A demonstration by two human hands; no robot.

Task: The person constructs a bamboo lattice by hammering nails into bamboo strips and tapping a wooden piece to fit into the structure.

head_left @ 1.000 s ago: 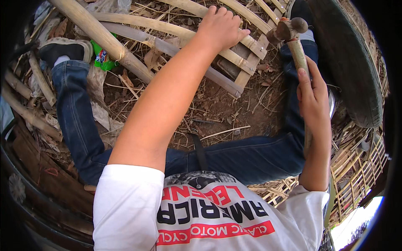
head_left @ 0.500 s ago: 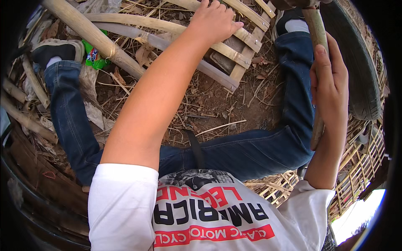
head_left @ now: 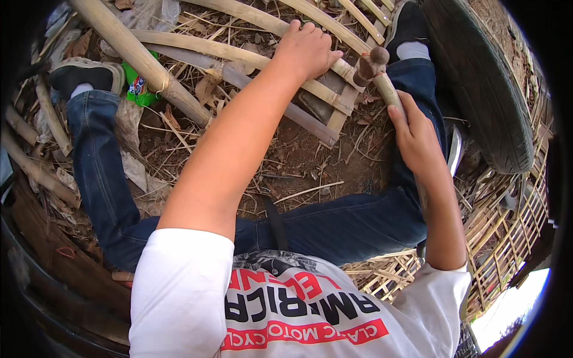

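In my right hand [head_left: 419, 136] is a hammer [head_left: 391, 92] with a wooden handle and a rusty, rounded metal head. Its head is down at the slat ends, by the crosspiece [head_left: 341, 117] of a bamboo frame; whether it touches is hard to tell. Curled over one of the curved bamboo slats [head_left: 249, 58], my left hand [head_left: 305, 51] has its thumb pointing toward the hammer head. Several slats fan out leftward from the crosspiece, and nail heads show along their ends. A dark block [head_left: 316, 102] lies under the slats, partly hidden.
A thick bamboo pole [head_left: 149, 59] slants across the left, beside a green wrapper [head_left: 138, 83]. At the right stands a black tyre [head_left: 483, 83], with woven bamboo lattice [head_left: 507, 238] behind my right arm. My legs are spread around the frame on littered soil.
My right hand has swung the hammer down and leftward from beside the tyre to the slat ends. My left hand stays on the slat.
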